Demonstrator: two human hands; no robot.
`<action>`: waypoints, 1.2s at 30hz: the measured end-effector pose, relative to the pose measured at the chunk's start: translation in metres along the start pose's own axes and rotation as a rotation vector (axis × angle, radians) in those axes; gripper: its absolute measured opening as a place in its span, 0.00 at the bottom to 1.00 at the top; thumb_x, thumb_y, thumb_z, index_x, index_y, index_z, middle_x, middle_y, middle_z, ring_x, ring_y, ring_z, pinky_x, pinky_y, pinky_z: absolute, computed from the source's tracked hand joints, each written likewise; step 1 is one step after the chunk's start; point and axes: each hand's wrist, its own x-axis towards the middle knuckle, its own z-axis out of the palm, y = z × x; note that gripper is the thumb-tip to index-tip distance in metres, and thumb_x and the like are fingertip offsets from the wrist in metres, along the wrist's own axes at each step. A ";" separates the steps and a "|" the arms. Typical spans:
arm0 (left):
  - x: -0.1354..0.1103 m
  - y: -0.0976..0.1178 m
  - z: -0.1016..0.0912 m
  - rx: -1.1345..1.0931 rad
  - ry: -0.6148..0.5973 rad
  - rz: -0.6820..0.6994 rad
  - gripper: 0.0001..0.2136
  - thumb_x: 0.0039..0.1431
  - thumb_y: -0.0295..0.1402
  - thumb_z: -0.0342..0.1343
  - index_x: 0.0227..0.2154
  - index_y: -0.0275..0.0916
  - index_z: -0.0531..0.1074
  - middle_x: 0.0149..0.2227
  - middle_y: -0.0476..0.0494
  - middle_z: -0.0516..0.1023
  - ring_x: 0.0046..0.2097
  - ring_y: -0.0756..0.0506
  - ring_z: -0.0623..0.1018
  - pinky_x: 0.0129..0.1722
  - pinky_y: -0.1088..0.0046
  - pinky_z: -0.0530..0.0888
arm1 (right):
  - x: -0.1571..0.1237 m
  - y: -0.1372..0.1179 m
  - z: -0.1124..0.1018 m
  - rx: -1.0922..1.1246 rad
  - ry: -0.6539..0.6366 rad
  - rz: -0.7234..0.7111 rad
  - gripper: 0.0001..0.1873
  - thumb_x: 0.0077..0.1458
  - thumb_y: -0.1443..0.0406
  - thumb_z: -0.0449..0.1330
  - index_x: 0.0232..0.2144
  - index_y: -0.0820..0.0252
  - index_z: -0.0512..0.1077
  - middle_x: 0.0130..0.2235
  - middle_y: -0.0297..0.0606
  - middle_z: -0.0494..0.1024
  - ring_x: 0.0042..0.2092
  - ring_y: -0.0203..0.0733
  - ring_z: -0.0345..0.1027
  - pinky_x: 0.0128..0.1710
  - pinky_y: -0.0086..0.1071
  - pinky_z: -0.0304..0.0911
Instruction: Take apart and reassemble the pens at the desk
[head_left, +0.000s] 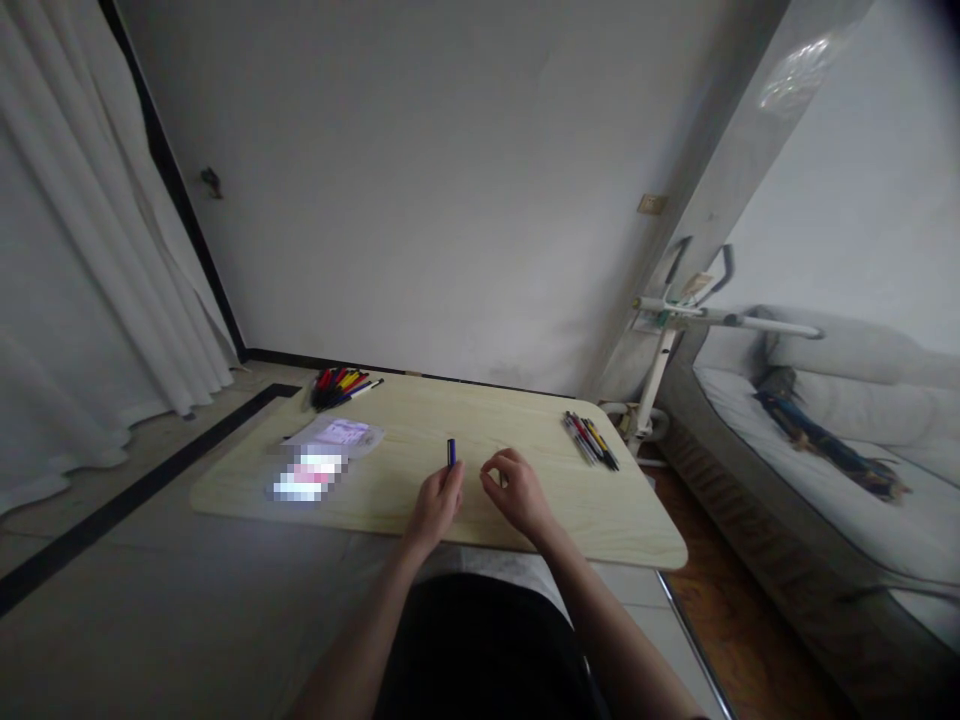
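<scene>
My left hand (436, 505) is closed around a blue pen (451, 453), whose dark upper end stands up past the fingers; the rest of the pen is hidden in the grip. A short gap to the right, my right hand (517, 492) has its thumb and index finger curled together in a pinch. A small dark sliver shows by the pinch, too small to name. Both hands are above the front part of a pale wooden table (420, 410).
A heap of coloured pens (341, 388) lies at the table's back left. Several pens (591, 442) lie side by side at the right. Near the left edge are a clear plastic bag (366, 440) and a bright, blurred-out screen (309, 475). A sofa (847, 370) stands at right.
</scene>
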 end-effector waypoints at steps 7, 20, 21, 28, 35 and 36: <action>0.001 -0.004 -0.001 0.018 0.007 0.002 0.19 0.54 0.47 0.41 0.17 0.38 0.58 0.14 0.55 0.58 0.16 0.54 0.60 0.17 0.79 0.57 | 0.022 0.021 -0.007 -0.155 -0.100 -0.025 0.05 0.46 0.68 0.57 0.26 0.59 0.73 0.31 0.39 0.70 0.36 0.39 0.63 0.39 0.32 0.57; 0.001 -0.007 0.000 -0.001 0.011 -0.024 0.18 0.54 0.47 0.42 0.18 0.38 0.58 0.14 0.55 0.57 0.17 0.54 0.59 0.16 0.79 0.56 | 0.037 0.036 -0.006 -0.272 -0.328 0.019 0.06 0.44 0.65 0.59 0.27 0.55 0.76 0.37 0.38 0.73 0.41 0.41 0.64 0.43 0.34 0.55; 0.001 -0.007 0.000 -0.001 0.013 -0.026 0.18 0.54 0.47 0.42 0.18 0.38 0.58 0.14 0.55 0.57 0.17 0.54 0.59 0.16 0.79 0.56 | 0.037 0.036 -0.006 -0.279 -0.334 0.026 0.06 0.44 0.64 0.59 0.27 0.54 0.76 0.38 0.38 0.73 0.42 0.42 0.64 0.43 0.34 0.55; 0.000 -0.007 0.000 0.002 0.023 -0.009 0.18 0.54 0.46 0.41 0.18 0.38 0.58 0.14 0.55 0.58 0.17 0.54 0.59 0.17 0.79 0.57 | 0.040 0.032 -0.006 -0.305 -0.382 0.023 0.07 0.45 0.63 0.58 0.28 0.52 0.76 0.40 0.37 0.73 0.44 0.42 0.63 0.45 0.33 0.53; 0.000 -0.007 0.000 0.002 0.007 -0.009 0.18 0.54 0.46 0.41 0.18 0.38 0.58 0.15 0.54 0.57 0.17 0.54 0.59 0.16 0.79 0.56 | 0.041 0.034 -0.003 -0.308 -0.392 0.061 0.07 0.44 0.63 0.59 0.27 0.53 0.76 0.39 0.37 0.73 0.43 0.42 0.64 0.46 0.33 0.53; 0.000 -0.007 0.000 0.003 0.006 -0.005 0.18 0.54 0.46 0.41 0.18 0.38 0.58 0.15 0.54 0.57 0.17 0.54 0.60 0.16 0.79 0.56 | 0.042 0.035 -0.003 -0.303 -0.395 0.055 0.07 0.44 0.63 0.59 0.27 0.53 0.76 0.39 0.37 0.74 0.43 0.42 0.64 0.46 0.33 0.54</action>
